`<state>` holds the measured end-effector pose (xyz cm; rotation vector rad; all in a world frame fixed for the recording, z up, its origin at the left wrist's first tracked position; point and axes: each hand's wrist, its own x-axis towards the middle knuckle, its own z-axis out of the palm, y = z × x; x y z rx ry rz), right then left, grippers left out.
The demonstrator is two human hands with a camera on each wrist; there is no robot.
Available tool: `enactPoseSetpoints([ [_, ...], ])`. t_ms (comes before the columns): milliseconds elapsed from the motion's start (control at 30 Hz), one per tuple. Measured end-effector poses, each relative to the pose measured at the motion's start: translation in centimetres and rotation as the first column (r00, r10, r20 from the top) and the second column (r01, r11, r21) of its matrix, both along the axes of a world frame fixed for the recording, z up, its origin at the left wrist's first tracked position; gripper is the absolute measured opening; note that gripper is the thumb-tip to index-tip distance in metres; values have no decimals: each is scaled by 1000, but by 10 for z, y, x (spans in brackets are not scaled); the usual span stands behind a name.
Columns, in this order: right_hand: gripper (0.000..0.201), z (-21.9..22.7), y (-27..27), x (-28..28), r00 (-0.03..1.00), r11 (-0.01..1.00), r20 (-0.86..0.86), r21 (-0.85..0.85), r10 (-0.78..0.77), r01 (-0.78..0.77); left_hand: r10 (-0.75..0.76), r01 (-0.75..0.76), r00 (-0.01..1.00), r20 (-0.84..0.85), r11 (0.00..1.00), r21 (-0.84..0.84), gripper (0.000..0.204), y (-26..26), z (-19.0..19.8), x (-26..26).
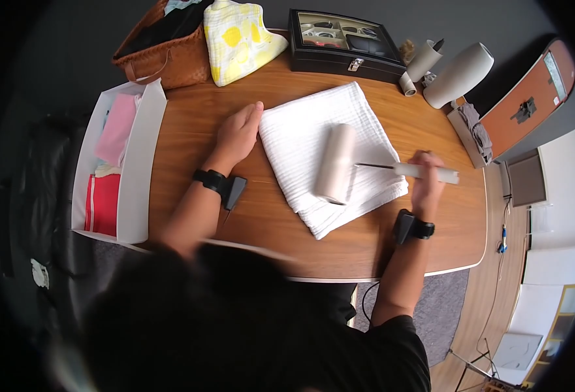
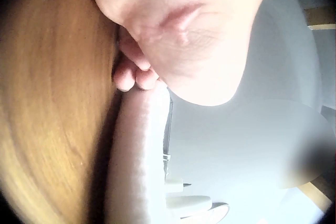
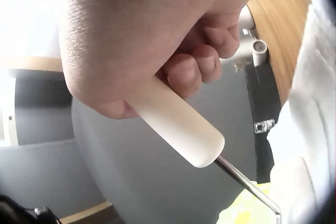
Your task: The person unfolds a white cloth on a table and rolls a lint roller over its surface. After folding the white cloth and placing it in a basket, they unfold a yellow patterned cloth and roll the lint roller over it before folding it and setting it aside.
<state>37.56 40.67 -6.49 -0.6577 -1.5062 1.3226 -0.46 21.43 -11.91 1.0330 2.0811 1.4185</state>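
Clamping the roller handle (image 3: 178, 124), right grip (image 3: 152, 35) curled, the butt (image 1: 449, 176) visible only in head view.

We count one left hand (image 1: 238, 136), one right hand (image 1: 426, 186), two black wristbands (image 1: 212, 181), one lint roller (image 1: 336, 163), one white cloth (image 1: 294, 140), one yellow-patterned cloth (image 1: 236, 46), one brown basket (image 1: 177, 64), one black display case (image 1: 323, 60), one long white box (image 1: 137, 170), one small open box (image 1: 468, 140) and one table (image 1: 454, 215)

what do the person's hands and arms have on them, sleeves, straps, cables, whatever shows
Both hands, left and right, are bare, without gloves. Each wrist wears a black strap with a dark boxy device; a thin cable trails from the left one. The visible right sleeve is black and short, leaving the forearm uncovered.
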Motion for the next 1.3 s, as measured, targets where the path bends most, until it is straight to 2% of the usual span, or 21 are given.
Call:
enactPoseSetpoints([
  [33, 23, -3, -6, -10, 995, 998, 84, 26, 61, -64, -3, 3, 1000, -2, 1000, -12, 55, -1, 1, 0],
  [100, 27, 2, -27, -30, 964, 984, 211, 39, 164, -176, -8, 8, 999, 36, 1000, -3, 55, -2, 3, 1],
  [167, 26, 17, -47, -48, 906, 967, 375, 78, 196, -241, -14, 13, 998, 64, 1000, 16, 55, -3, 7, 4],
  [267, 25, 26, -53, -49, 904, 956, 365, 101, 221, -274, -9, 6, 997, 73, 999, 31, 54, -3, 9, 6],
  [367, 22, 18, -25, -20, 939, 960, 298, 162, 173, -228, -1, 1, 1000, 15, 1000, 11, 51, -2, 4, 3],
  [433, 18, -14, 9, 9, 997, 993, 31, 95, 74, -77, 1, 1, 998, -68, 1000, 25, 47, -1, 1, 2],
  [500, 18, -10, 26, 28, 990, 999, -134, -16, -49, 47, 5, -4, 993, -117, 1000, 8, 43, -1, 5, 6],
  [567, 22, -7, 50, 51, 990, 994, -123, 78, -64, 74, 6, -8, 990, -138, 1000, -12, 40, -1, 7, 7],
  [600, 26, -1, 48, 48, 972, 975, -103, 50, -210, 216, 4, -8, 991, -133, 1000, -24, 39, 0, 6, 7],
  [700, 28, 0, 50, 54, 938, 938, -1, -19, -347, 346, 0, -3, 991, -133, 1000, -20, 38, 0, 4, 6],
  [833, 28, -16, 56, 45, 946, 937, -45, -159, -322, 311, 24, -31, 985, -169, 999, -42, 38, -2, 12, 11],
  [867, 30, -21, 60, 44, 966, 954, -44, -178, -254, 243, 33, -45, 981, -189, 997, -60, 38, -3, 16, 14],
  [933, 31, -27, 58, 34, 975, 945, 13, -246, -221, 218, 49, -73, 972, -231, 993, -95, 39, -5, 24, 21],
  [1000, 33, -34, 59, 27, 981, 932, 47, -306, -187, 192, 56, -94, 937, -344, 991, -96, 40, -6, 23, 22],
  [1033, 32, -36, 60, 25, 980, 935, 34, -295, -196, 197, 56, -102, 915, -399, 990, -95, 41, -5, 22, 23],
  [1100, 30, -40, 60, 21, 977, 939, 5, -272, -215, 208, 61, -106, 913, -403, 990, -89, 43, -5, 19, 24],
  [1133, 30, -38, 60, 20, 956, 923, -29, -270, -293, 274, 64, -108, 912, -405, 990, -87, 44, -5, 18, 25],
  [1233, 30, -36, 76, 52, 936, 899, -40, -295, -349, 323, 88, -125, 872, -481, 991, -45, 49, -7, 14, 33],
  [1300, 26, -37, 83, 72, 909, 887, -137, -314, -395, 338, 65, -119, 883, -465, 989, -88, 53, -5, 13, 33],
])
